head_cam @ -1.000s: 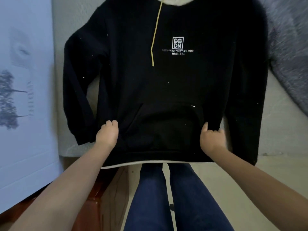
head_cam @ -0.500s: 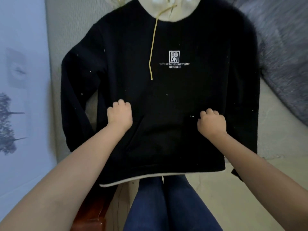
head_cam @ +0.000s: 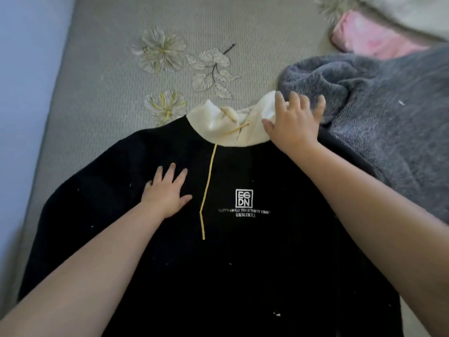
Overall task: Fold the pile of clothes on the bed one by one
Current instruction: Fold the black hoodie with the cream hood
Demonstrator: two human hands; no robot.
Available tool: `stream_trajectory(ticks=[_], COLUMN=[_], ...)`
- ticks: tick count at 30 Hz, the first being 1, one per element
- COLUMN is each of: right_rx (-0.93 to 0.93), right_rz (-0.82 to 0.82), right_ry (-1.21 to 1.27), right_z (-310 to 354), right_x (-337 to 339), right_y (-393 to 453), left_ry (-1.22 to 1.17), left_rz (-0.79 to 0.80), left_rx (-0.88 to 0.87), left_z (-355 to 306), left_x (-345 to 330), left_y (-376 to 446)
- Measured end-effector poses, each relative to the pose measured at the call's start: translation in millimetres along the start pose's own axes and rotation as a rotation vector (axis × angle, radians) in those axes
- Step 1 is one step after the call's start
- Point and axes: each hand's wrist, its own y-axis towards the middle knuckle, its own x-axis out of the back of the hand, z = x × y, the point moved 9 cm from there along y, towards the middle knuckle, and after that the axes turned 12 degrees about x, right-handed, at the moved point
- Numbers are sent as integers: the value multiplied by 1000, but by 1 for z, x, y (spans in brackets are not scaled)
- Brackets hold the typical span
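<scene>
A black hoodie [head_cam: 243,263] lies face up and spread flat on the bed, with a white logo on the chest, a yellow drawstring [head_cam: 206,188] and a cream hood [head_cam: 230,125] bunched at its top. My left hand [head_cam: 167,193] rests flat with spread fingers on the hoodie's upper chest, left of the drawstring. My right hand [head_cam: 295,125] lies with straight, spread fingers on the right edge of the cream hood, touching the grey garment beside it. The hoodie's lower hem is out of view.
A grey fleecy garment [head_cam: 379,122] is heaped at the right, overlapping the hoodie's right shoulder. A pink cloth [head_cam: 369,37] lies at the far right corner. The grey bedsheet [head_cam: 121,93] has flower embroidery. A pale blue wall [head_cam: 26,69] runs along the left.
Both hands slid up from the hoodie's hem and pocket to its chest and hood, fingers now spread. The camera view moved forward over the bed.
</scene>
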Motion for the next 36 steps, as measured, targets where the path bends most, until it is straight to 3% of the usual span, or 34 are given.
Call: stream_trajectory(ticks=[4,6,10,13,14,16,18,19,20,23,25,27,29,32,34,36], right_rx=[-130,-62,163,236,208,178,184,139,104,3,-131,-269,-294,-186,-159,-144], right_rz=[358,277,-103,-152,-116,-55,-33,25,105,247,297,332,353,247,17,-338], right_ry=[80,225,378,353,333,278,218,215,210,259,311,336,325,326,365,393], right_z=[-17,-1,31,35,30,25,22,19,19,20,14,7,7,12,4,-12], right_x=[-40,-42,-9,-12,-21,-34,-30,-30,-33,-42,-55,-66,-70,-45,-3,55], right_y=[34,33,-35,-110,-130,-158,-161,-155,-147,-115,-102,-97,-94,-73,-53,-36], left_ry=[48,55,91,-25,-185,-594,-756,-783,-803,-611,-540,-660,-779,-1073,-1115,-1063], left_rz=[0,4,54,54,-32,-378,-674,-723,-671,-150,115,233,215,17,-360,-746], left_rx=[0,-1,-31,-11,14,34,-3,-19,-17,150,263,359,328,209,128,-19], left_z=[-1,0,0,2,2,3,-4,-12,-22,-55,-59,-49,-41,-30,-10,-1], left_x=[-13,-11,-7,13,30,79,122,137,147,123,86,58,50,91,147,206], left_y=[7,12,15,13,12,-4,-22,-23,-14,42,54,45,35,23,5,-25])
